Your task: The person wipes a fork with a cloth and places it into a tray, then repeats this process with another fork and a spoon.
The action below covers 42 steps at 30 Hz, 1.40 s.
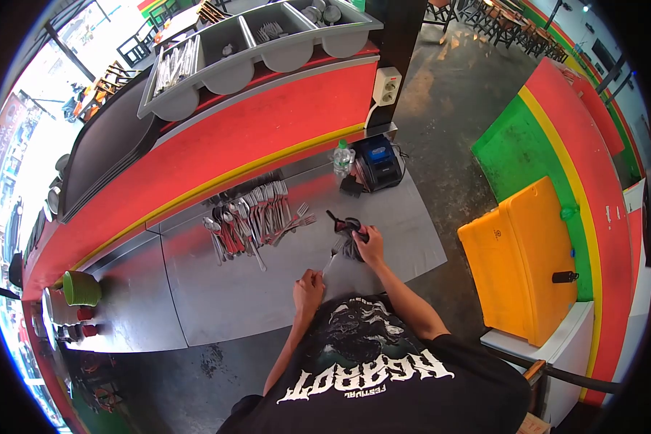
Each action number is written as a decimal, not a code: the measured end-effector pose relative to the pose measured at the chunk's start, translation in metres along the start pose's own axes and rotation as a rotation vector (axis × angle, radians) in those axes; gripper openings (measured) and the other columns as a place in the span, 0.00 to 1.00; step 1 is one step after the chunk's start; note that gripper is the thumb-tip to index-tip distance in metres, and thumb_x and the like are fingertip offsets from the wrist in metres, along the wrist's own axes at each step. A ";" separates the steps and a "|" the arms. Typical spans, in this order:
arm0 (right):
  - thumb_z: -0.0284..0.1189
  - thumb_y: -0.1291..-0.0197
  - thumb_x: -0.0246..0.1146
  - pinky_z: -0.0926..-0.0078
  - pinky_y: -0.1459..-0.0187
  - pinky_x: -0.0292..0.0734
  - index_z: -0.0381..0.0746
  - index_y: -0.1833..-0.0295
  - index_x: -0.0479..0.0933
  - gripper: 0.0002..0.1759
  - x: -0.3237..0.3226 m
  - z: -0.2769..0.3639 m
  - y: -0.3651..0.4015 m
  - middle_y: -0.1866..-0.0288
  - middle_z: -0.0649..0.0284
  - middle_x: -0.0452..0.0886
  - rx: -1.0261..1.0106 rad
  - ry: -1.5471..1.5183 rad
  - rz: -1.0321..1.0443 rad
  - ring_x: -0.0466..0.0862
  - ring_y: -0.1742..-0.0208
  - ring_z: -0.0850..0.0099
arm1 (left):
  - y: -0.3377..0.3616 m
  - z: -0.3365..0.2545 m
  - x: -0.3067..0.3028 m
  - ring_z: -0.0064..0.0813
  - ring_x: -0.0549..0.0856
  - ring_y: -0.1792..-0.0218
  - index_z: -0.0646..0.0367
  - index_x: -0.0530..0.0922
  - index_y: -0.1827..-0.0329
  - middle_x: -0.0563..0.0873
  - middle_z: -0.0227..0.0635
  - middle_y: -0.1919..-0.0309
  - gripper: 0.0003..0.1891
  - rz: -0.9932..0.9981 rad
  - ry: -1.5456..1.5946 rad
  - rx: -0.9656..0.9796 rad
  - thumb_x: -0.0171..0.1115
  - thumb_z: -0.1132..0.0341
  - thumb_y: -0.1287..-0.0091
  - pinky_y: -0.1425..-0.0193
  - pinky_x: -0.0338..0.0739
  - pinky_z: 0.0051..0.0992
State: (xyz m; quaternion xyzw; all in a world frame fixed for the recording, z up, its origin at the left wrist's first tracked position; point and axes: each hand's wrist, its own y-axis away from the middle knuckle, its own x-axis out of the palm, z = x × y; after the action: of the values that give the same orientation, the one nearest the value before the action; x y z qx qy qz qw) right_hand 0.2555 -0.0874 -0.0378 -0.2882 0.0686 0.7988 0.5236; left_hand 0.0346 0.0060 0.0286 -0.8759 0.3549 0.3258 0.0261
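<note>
A long red counter front (267, 123) with a yellow stripe along its lower edge runs across the view. Below it lies the grey steel surface (231, 296). To the right, well apart from the surface, stands an orange container (521, 260) against a green, yellow and red wall. On top of the counter sits a grey divided cutlery tray (231, 76), with utensils in several of its compartments.

On the surface, close to the counter front, a pile of spoons and forks (249, 220) lies spread out, handles mostly pointing toward the person. At the far right end of the surface sits a black and blue device (378, 163), with a small plastic bottle (342, 157) standing upright just beside it.

The person's right hand (369, 244) is closed around a dark cloth (347, 230), which is bunched up just right of the pile. The left hand (309, 286) is clenched on the handle of a single piece of cutlery (329, 262), near the front edge of the surface. Its other end points up toward the cloth; whether it is a fork or a spoon cannot be told.
</note>
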 end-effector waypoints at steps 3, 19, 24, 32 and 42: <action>0.35 0.43 0.72 0.63 0.55 0.75 0.32 0.59 0.79 0.17 -0.013 0.000 0.006 0.62 0.54 0.80 0.073 -0.037 -0.062 0.80 0.60 0.55 | -0.002 0.009 0.005 0.26 0.84 0.83 0.65 0.82 0.67 0.87 0.37 0.81 0.15 0.038 0.258 -0.085 0.64 0.60 0.28 0.76 0.75 0.29; 0.30 0.44 0.72 0.58 0.48 0.75 0.35 0.57 0.78 0.14 -0.016 0.049 0.056 0.56 0.53 0.79 -0.338 -0.072 0.404 0.79 0.51 0.51 | 0.003 0.014 0.021 0.20 0.84 0.77 0.69 0.82 0.60 0.88 0.36 0.75 0.13 0.241 0.394 -0.116 0.61 0.63 0.26 0.73 0.76 0.23; 0.29 0.45 0.71 0.58 0.48 0.75 0.35 0.55 0.79 0.14 -0.015 0.020 0.034 0.56 0.54 0.79 -0.168 0.072 0.127 0.79 0.50 0.50 | 0.015 0.003 -0.002 0.19 0.84 0.74 0.69 0.81 0.57 0.88 0.34 0.73 0.13 0.327 0.431 -0.159 0.59 0.64 0.24 0.69 0.77 0.22; 0.34 0.47 0.75 0.58 0.42 0.75 0.36 0.46 0.77 0.25 -0.032 0.041 0.001 0.49 0.48 0.78 -0.102 -0.046 0.149 0.79 0.45 0.48 | -0.007 -0.031 -0.031 0.19 0.81 0.71 0.68 0.79 0.53 0.85 0.33 0.73 0.14 0.134 0.830 -0.057 0.59 0.61 0.23 0.64 0.76 0.22; 0.34 0.27 0.62 0.79 0.59 0.80 0.33 0.43 0.78 0.16 -0.083 0.255 -0.080 0.55 0.61 0.85 -0.049 -0.824 0.575 0.84 0.60 0.78 | -0.086 -0.183 -0.099 0.18 0.83 0.67 0.67 0.75 0.54 0.85 0.33 0.67 0.10 0.017 0.953 0.386 0.59 0.66 0.23 0.64 0.77 0.20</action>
State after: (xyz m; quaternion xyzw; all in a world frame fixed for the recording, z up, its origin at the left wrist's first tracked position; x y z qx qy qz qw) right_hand 0.2499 -0.0129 0.2319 0.0695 -0.0859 0.9595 0.2590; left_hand 0.1379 0.0796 0.2145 -0.9035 0.3880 -0.1808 0.0201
